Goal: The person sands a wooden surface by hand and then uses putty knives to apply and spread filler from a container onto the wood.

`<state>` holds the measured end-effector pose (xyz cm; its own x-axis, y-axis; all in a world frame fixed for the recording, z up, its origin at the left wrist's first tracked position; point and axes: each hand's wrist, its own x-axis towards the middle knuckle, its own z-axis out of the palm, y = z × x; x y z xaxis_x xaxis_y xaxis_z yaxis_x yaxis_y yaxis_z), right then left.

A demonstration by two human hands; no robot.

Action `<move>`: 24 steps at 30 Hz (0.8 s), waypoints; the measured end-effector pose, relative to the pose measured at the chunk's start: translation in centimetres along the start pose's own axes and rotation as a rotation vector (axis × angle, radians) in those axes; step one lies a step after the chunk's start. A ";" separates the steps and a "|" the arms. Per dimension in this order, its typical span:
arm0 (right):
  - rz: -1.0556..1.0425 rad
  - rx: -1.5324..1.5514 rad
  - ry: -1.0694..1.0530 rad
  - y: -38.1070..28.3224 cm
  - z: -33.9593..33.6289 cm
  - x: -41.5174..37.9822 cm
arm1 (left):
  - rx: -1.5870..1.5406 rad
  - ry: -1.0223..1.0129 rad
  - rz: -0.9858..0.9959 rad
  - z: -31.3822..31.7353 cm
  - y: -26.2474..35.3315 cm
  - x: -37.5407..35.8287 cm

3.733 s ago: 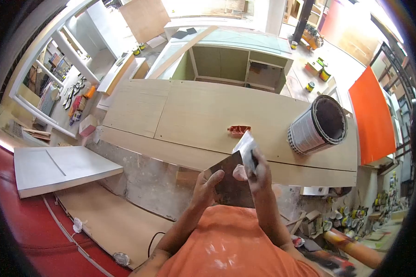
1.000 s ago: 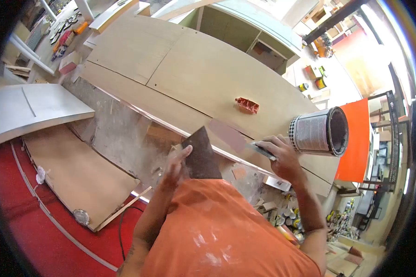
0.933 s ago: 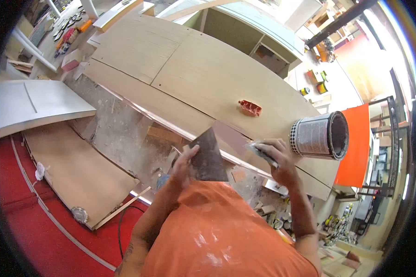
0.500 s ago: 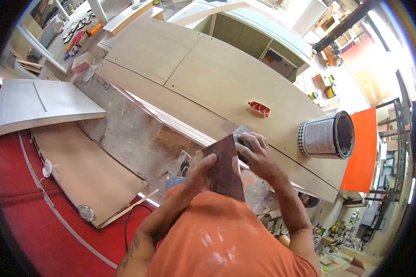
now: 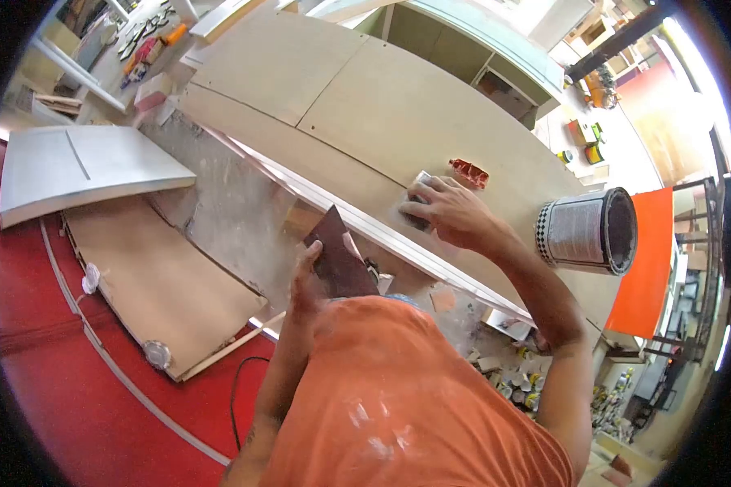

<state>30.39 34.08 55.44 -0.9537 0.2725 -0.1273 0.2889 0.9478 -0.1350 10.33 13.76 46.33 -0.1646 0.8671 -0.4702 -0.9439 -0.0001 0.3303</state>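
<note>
My left hand (image 5: 307,280) grips a dark brown sheet (image 5: 341,264), which looks like sandpaper, by its left edge with the thumb on top. On the pale board surface (image 5: 365,122), my right hand (image 5: 455,213) is wrapped round a small grey block (image 5: 417,203). Just behind that hand lies a red object (image 5: 469,174) with a ribbed look. To the right of my right forearm, a large used can (image 5: 586,231) rests on its side on the boards, its open end facing right.
Left, a white panel (image 5: 93,170) and a brown board (image 5: 158,280) lie over a red surface (image 5: 24,300). An open cabinet (image 5: 447,49) stands beyond the boards. An orange panel (image 5: 648,260) is at the right, and cluttered small items (image 5: 520,381) lie below.
My right hand has moved away from the dark sheet, up onto the boards with the block. My left hand has shifted left and down with the sheet. The view has shifted slightly.
</note>
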 end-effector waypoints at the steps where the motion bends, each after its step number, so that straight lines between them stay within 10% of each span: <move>1: -0.017 0.023 0.015 -0.1 0.1 -0.7 | 0.018 0.029 0.035 0.0 0.2 -0.1; 24: -0.168 0.009 -0.175 2.8 -1.6 -9.7 | 0.089 0.132 0.155 -1.6 0.4 2.5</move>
<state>40.28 34.33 57.84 -0.9596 0.0775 -0.2706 0.1288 0.9757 -0.1773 9.09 15.08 43.96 -0.3477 0.7875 -0.5088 -0.8762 -0.0797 0.4754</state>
